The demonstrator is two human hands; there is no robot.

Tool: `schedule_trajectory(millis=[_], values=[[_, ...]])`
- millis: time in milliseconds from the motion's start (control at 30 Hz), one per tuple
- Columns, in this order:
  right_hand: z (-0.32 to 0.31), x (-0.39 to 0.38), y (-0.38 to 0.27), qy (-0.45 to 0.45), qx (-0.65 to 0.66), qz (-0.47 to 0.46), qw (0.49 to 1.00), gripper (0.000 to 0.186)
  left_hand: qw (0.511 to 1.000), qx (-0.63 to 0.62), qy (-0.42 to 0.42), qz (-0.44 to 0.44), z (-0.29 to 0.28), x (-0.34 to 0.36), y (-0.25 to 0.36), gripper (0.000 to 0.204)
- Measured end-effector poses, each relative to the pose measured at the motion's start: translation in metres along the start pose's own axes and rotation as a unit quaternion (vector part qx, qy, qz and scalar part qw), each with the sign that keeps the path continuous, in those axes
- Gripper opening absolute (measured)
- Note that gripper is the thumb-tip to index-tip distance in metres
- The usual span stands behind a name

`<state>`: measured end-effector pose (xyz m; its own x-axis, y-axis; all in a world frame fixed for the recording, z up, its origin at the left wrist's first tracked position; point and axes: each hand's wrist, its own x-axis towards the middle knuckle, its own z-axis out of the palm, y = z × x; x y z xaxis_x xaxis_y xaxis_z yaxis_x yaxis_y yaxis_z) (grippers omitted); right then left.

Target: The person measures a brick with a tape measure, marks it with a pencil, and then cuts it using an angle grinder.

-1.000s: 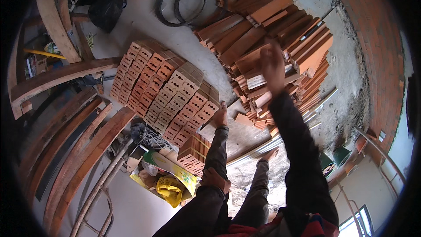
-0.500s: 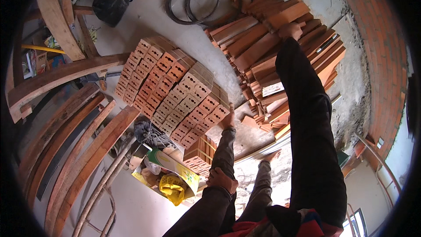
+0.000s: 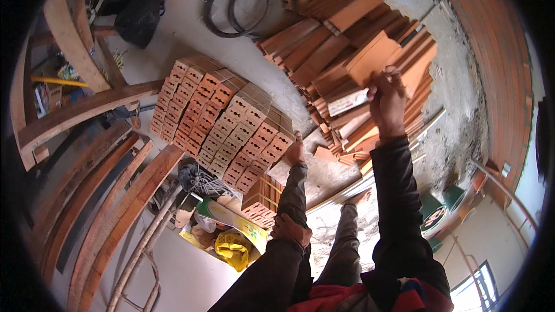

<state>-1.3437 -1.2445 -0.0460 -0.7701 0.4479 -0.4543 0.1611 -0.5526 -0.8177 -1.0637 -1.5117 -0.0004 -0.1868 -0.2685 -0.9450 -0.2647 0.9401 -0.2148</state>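
Observation:
My right hand (image 3: 387,101) is over the near right part of a stack of thin reddish clay tiles (image 3: 321,60). Its fingers are loosely curled and spaced, and nothing shows between them. Just beyond the fingertips, a lighter orange tile (image 3: 373,55) lies askew on top; whether the fingers touch it I cannot tell. A tile with a whitish face (image 3: 347,104) sits left of the hand. My left hand (image 3: 291,232) is closed around my left trouser leg (image 3: 293,196), near the knee.
Hollow orange and tan bricks (image 3: 222,121) are piled left of the tiles. Black coiled hose (image 3: 234,8) lies beyond. Curved wooden beams (image 3: 124,214) stand along the left. An open carton (image 3: 248,228) with a yellow bag is near my left leg; a brick wall (image 3: 497,69) rises right.
My right hand has come back toward me from the far part of the tile stack, uncovering the lighter tile. My left hand stays on my leg. The whole view has shifted slightly.

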Motion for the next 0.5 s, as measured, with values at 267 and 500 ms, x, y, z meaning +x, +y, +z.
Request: schedule_trajectory(millis=[267,500], values=[[-0.069,-0.128,-0.013,-0.069,0.202,0.129,0.969,0.038,0.993,0.103,0.051,-0.006,0.024,-0.012,0.004,0.09],[-0.163,-0.223,-0.028,-0.036,0.331,0.11,0.936,0.04,0.969,0.207,0.134,-0.021,0.069,-0.022,0.025,0.096]])
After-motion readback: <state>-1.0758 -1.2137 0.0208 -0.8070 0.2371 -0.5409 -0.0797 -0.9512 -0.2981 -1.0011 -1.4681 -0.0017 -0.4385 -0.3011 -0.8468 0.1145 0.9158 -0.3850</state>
